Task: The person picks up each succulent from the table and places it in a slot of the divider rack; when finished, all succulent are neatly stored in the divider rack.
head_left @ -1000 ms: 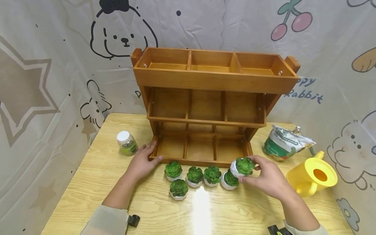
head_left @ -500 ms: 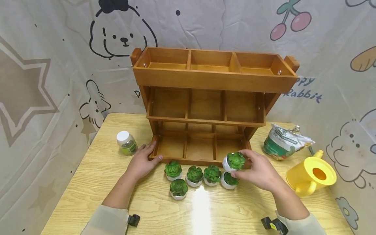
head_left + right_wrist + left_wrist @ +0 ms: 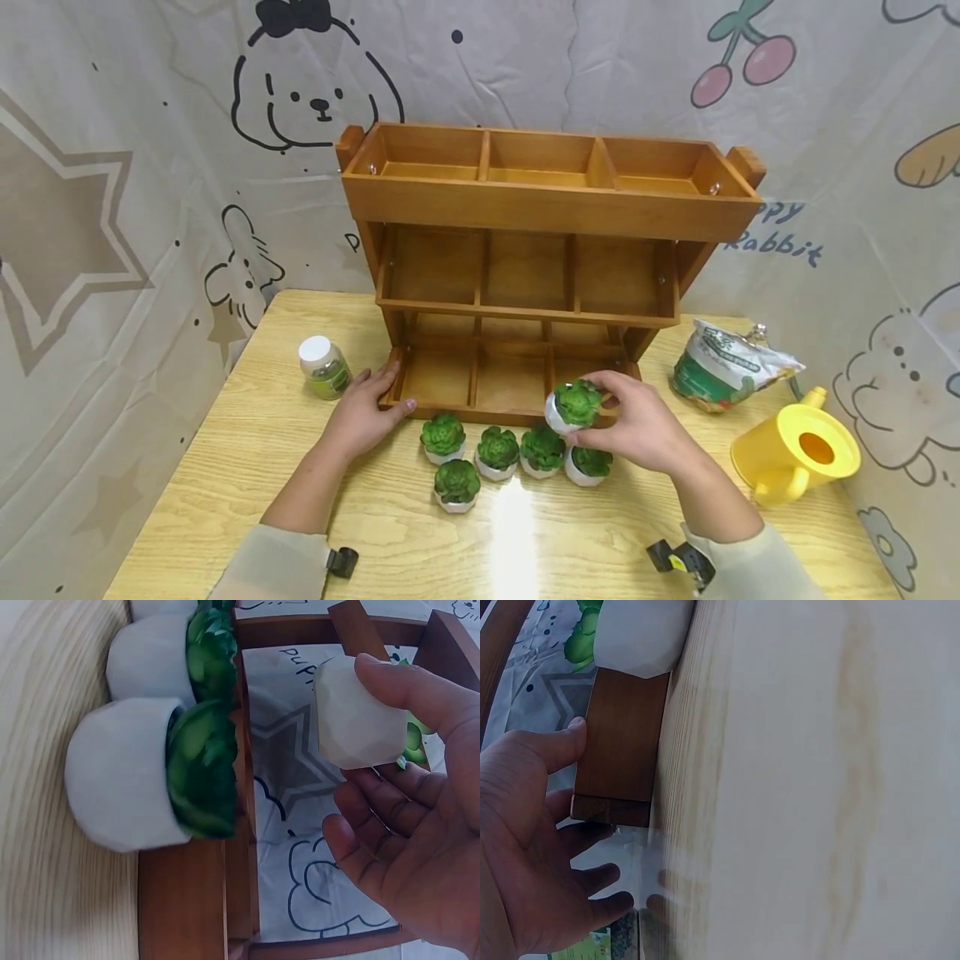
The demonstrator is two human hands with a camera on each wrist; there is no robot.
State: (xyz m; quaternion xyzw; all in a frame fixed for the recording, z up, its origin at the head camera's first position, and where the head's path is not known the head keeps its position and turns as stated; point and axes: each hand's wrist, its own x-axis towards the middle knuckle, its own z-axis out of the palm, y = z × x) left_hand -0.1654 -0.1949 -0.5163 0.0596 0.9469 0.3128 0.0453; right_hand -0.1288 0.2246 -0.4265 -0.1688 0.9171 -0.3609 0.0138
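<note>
A right hand (image 3: pixel 637 421) held one potted plant (image 3: pixel 573 404), its thumb and fingers (image 3: pixel 375 817) gripping the white pot, just above the front rim of the lowest tray (image 3: pixel 465 412) of a wooden rack (image 3: pixel 551 204). The left hand (image 3: pixel 365 417) lay at that tray's left front corner, fingers spread loosely and thumb against the wood. Little room remained between that hand and a white-capped jar (image 3: pixel 325 367), while the surface (image 3: pixel 420 550) stretched broadly in front of the plants. The row (image 3: pixel 498 452) stood close before the tray's edge, so the held pot hung over a narrow strip there. I counted six plants altogether: one in the grip, four in the row, and a fifth pot (image 3: pixel 457 485) nearer the person. The rack had three tiers, each with three compartments across. Right of it were one bag (image 3: pixel 723 367) and one yellow watering can (image 3: pixel 780 467).
</note>
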